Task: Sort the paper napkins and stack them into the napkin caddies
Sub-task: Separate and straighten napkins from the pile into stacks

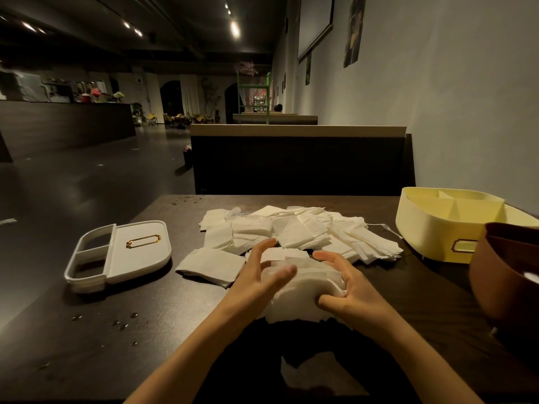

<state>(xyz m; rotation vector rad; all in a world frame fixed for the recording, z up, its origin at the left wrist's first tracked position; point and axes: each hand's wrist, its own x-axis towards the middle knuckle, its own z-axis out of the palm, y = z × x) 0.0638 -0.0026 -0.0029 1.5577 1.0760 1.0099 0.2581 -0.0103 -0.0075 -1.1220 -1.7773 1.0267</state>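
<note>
Right now your left hand [256, 279] and right hand [354, 291] cup a bundle of napkins [303, 287] between them, low in the centre of the frame, at the near edge of the bench [145, 310]. The right fingers are curled round the bundle's right side, with the thumb tucked at its near corner. The left fingers are spread and curved round the left side, and the thumb is a blur on top. The loose pile [303, 228] lies just beyond, mid-frame. The yellow caddy [431, 228] stands at the right, well apart from the bundle, with a brown container [507, 275] in front of it at the right edge. A white lidded tray [128, 252] lies at the left.

Your hold looks loose and the sheets ragged, so the bundle could fan out or shed sheets over the near edge. One white sheet [312, 371] already seems to lie below it. Water drops [125, 323] sit at lower left, and any napkin that slides there will likely soak. If you carry the bundle rightward, you might clip the brown container's rim. Square the edges first.
</note>
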